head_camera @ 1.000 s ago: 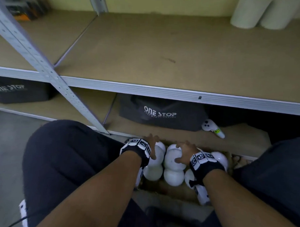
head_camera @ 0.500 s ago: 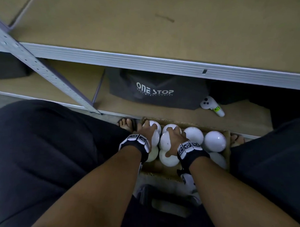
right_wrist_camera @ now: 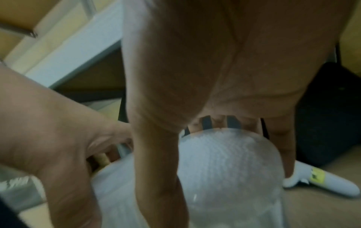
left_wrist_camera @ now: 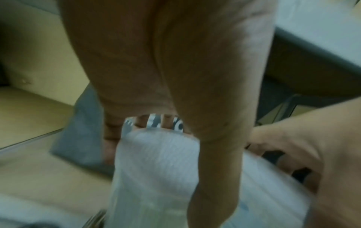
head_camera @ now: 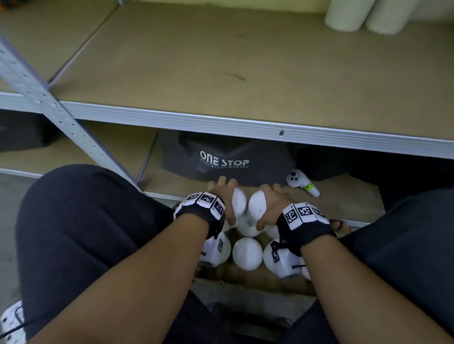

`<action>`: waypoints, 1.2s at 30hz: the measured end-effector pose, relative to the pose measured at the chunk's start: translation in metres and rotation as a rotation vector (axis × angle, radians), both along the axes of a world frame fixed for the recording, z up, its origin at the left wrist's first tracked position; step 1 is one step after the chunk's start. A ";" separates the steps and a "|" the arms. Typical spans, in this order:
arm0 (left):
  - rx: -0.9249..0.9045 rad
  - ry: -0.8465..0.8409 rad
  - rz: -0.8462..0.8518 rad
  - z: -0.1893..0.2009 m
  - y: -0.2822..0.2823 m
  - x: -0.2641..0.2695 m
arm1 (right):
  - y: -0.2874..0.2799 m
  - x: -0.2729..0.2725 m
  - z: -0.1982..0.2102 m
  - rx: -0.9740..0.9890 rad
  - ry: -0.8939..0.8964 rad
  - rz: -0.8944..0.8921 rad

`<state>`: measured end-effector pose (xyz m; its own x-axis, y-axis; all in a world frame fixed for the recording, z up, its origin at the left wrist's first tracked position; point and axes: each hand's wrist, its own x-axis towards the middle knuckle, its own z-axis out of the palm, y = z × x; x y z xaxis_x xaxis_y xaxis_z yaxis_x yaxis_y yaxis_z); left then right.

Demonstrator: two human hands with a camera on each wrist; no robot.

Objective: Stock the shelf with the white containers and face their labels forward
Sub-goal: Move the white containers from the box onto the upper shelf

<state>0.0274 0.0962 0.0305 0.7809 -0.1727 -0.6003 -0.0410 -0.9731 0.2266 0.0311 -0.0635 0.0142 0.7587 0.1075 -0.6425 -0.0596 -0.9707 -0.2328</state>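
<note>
My left hand [head_camera: 226, 195] grips one white container [head_camera: 239, 202] from its top, thumb and fingers curled round it; the left wrist view shows that container [left_wrist_camera: 156, 162] under my palm. My right hand [head_camera: 271, 201] grips a second white container [head_camera: 255, 205], seen close in the right wrist view [right_wrist_camera: 228, 162]. Both containers are held side by side, just above the cardboard box [head_camera: 255, 283] between my knees. Several more white containers [head_camera: 247, 253] stand in that box. The wide shelf board [head_camera: 250, 64] lies bare in front of me. No label shows clearly on either held container.
A grey metal rail [head_camera: 222, 125] edges the shelf, with a slanted perforated upright [head_camera: 55, 114] at the left. Below it sit a dark "ONE STOP" bag [head_camera: 223, 162] and a white controller [head_camera: 301, 184]. Two pale rolls [head_camera: 360, 11] stand at the shelf's back right.
Both hands have lifted their containers up out of the box toward the shelf edge. The head view has tilted upward again, showing more of the shelf.
</note>
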 end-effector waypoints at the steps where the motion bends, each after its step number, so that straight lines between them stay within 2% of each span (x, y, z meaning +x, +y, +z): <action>1: -0.003 -0.021 -0.018 0.012 -0.002 0.003 | -0.003 0.001 0.012 -0.003 -0.005 0.007; 6: -0.024 -0.046 -0.095 0.070 -0.007 0.009 | -0.022 0.001 0.068 0.019 -0.059 0.016; 12: -0.083 -0.196 -0.178 0.145 -0.015 0.000 | -0.038 -0.027 0.153 0.133 -0.161 -0.008; 21: -0.250 -0.451 -0.215 0.221 -0.020 -0.002 | -0.067 -0.048 0.237 0.251 -0.476 -0.070; 28: -0.374 -0.635 -0.085 0.240 -0.021 0.014 | -0.074 -0.026 0.256 0.366 -0.701 -0.153; 33: -0.468 -0.736 0.019 0.230 -0.028 0.025 | -0.075 -0.005 0.246 0.413 -0.766 -0.196; 36: -0.527 -0.742 0.085 0.217 -0.031 0.035 | -0.074 0.008 0.234 0.423 -0.758 -0.233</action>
